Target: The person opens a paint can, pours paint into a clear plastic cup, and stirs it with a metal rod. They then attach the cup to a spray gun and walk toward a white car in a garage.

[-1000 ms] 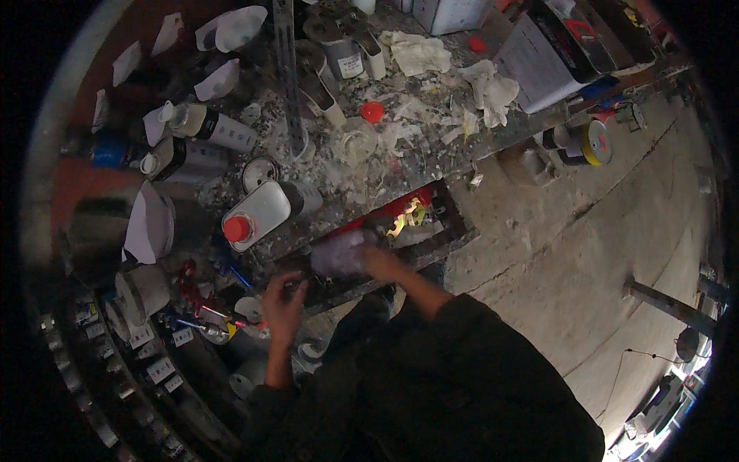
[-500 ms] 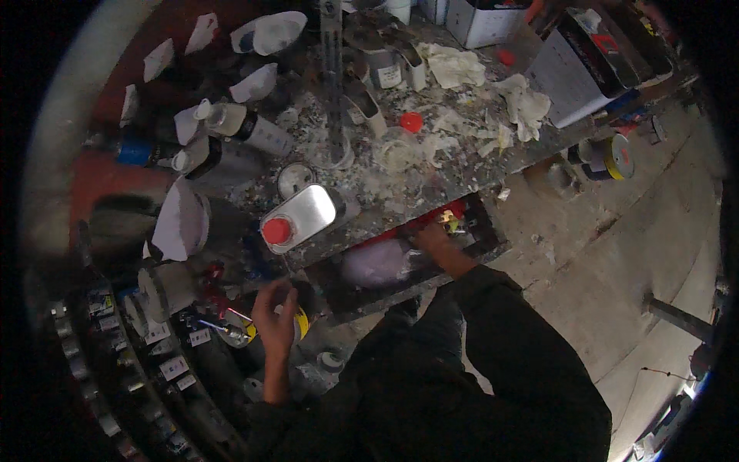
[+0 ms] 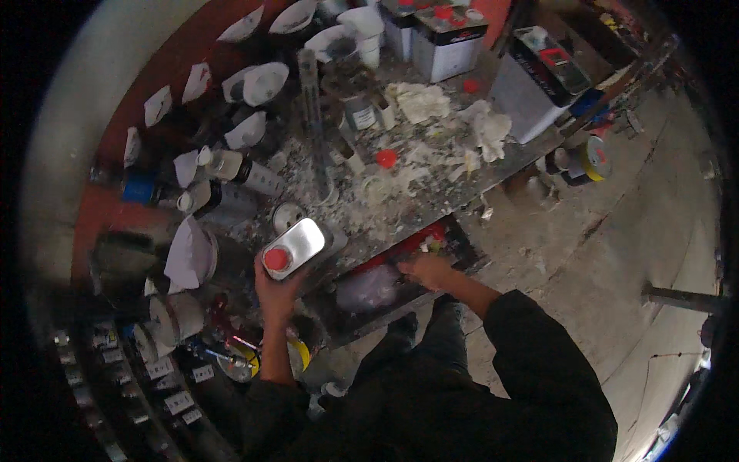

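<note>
My left hand point(image 3: 275, 291) is wrapped against the near side of a metal can point(image 3: 305, 240) with a red cap point(image 3: 275, 259), at the front left of the paint-spattered bench point(image 3: 419, 189). My right hand point(image 3: 423, 269) is low over an open drawer point(image 3: 469, 254) under the bench edge, its fingers curled; what they hold, if anything, is hidden. Just left of those fingers a pale lavender crumpled bundle point(image 3: 362, 289) lies in the drawer, with small yellowish items point(image 3: 431, 245) farther right.
White paper cups point(image 3: 262, 85), bottles point(image 3: 246, 173), crumpled wipes point(image 3: 485, 131) and large tins point(image 3: 531, 92) crowd the bench. Small cans point(image 3: 585, 158) stand on the concrete floor at right. A shelf of small labelled containers point(image 3: 158, 366) runs along the lower left.
My left hand has moved forward onto the red-capped can and closed on it. My right hand has left the lavender bundle, moving rightward in the drawer. The whole view has shifted.
</note>
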Demonstrator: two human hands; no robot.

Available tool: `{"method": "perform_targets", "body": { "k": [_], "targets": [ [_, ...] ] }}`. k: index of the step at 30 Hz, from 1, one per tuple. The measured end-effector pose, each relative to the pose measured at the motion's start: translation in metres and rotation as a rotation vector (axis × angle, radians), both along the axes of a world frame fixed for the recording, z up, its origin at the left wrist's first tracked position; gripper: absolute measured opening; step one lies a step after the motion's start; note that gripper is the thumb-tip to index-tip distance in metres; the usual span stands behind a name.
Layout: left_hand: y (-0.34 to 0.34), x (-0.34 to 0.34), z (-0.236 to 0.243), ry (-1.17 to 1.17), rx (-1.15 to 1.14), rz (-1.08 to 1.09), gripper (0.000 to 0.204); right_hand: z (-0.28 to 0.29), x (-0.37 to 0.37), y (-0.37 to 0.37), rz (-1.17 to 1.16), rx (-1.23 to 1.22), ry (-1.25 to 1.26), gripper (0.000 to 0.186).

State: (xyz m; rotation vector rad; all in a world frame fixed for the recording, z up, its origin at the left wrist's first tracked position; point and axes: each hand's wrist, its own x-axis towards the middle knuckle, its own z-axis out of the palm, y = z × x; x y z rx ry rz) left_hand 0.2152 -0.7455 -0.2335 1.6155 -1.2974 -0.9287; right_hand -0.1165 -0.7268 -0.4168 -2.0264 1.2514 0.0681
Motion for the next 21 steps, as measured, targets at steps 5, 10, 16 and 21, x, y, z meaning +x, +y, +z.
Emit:
{"method": "perform_targets", "body": {
  "k": [5, 10, 16, 21],
  "targets": [
    [0.01, -0.014, 0.019, -0.205, 0.021, 0.045, 0.073, 0.057, -0.02, 0.018, -0.142, -0.136, -0.483, 0.028],
    [0.052, -0.059, 0.078, -0.241, -0.051, 0.023, 0.074, 0.097, -0.046, 0.042, -0.545, -0.038, -0.636, 0.031],
    [0.024, -0.168, 0.081, -0.064, -0.045, -0.056, 0.071, 0.13, -0.145, 0.053, -1.047, 0.323, -1.077, 0.035],
    [-0.046, -0.274, 0.054, -0.053, -0.141, -0.075, 0.068, 0.165, -0.206, 0.031, -1.246, 0.39, -1.099, 0.036]
  ]
}}
